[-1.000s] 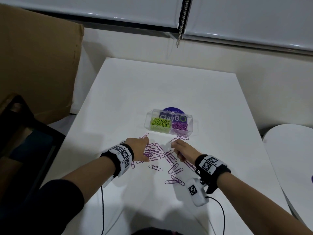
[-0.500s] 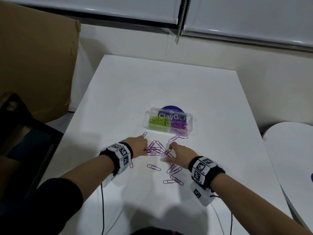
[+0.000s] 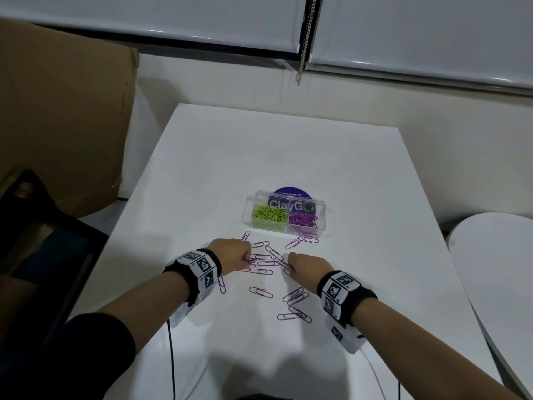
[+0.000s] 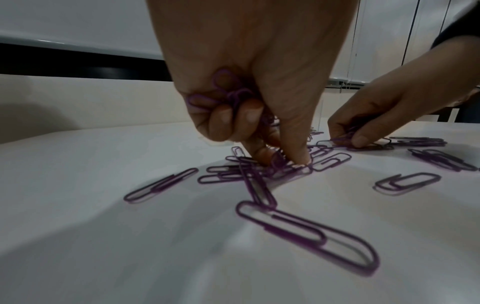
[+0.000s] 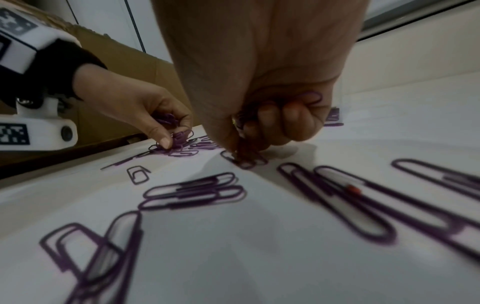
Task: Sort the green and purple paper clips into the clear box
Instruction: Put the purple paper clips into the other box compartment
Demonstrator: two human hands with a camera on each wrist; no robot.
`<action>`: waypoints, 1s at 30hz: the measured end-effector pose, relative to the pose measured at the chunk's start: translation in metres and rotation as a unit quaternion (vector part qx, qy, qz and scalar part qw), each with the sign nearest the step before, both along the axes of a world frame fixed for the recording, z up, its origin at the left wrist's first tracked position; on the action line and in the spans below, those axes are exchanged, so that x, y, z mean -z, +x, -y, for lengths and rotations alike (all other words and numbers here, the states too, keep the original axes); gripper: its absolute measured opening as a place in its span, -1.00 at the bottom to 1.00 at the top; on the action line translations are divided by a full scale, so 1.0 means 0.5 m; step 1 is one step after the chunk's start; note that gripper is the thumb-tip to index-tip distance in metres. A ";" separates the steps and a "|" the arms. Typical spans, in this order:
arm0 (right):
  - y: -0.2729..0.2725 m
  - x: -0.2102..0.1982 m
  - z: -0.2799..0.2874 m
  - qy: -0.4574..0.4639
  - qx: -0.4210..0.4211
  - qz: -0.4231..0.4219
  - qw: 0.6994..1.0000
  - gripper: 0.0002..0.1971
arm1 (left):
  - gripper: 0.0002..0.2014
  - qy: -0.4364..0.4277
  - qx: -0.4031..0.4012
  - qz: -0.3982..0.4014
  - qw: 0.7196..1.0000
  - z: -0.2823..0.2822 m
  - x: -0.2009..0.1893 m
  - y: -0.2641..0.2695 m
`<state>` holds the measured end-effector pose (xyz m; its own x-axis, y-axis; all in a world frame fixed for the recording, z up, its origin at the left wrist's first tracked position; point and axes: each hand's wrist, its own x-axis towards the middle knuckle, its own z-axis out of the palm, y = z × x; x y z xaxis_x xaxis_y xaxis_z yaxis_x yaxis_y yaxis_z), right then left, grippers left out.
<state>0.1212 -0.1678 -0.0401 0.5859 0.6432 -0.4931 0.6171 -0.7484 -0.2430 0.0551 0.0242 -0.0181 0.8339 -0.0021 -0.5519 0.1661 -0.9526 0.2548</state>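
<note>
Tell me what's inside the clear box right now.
The clear box holds green paper clips in its left compartment and purple paper clips in its right. The clips underneath each pile are covered, so the count stays unknown.

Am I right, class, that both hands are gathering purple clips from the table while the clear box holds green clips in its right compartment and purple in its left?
Not quite. The head view shows the clear box with green clips in its left compartment and purple clips in its right. Both the left hand and right hand are indeed gathering purple clips.

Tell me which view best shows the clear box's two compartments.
The head view: the clear box shows green clips left, purple clips right. The left wrist view shows only a faint clear edge behind the hand; the right wrist view shows none.
</note>
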 end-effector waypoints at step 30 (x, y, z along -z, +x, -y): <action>0.169 -0.100 -0.012 0.202 0.097 0.040 0.974 -0.77 | -0.80 -0.076 0.029 0.102 0.991 -0.001 -0.079 0.108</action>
<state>0.2058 -0.1616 0.0098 0.7421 0.6483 -0.1704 0.5019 -0.7059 -0.4997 0.1093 0.0248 0.0214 0.9239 -0.1245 -0.3618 0.0418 -0.9071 0.4189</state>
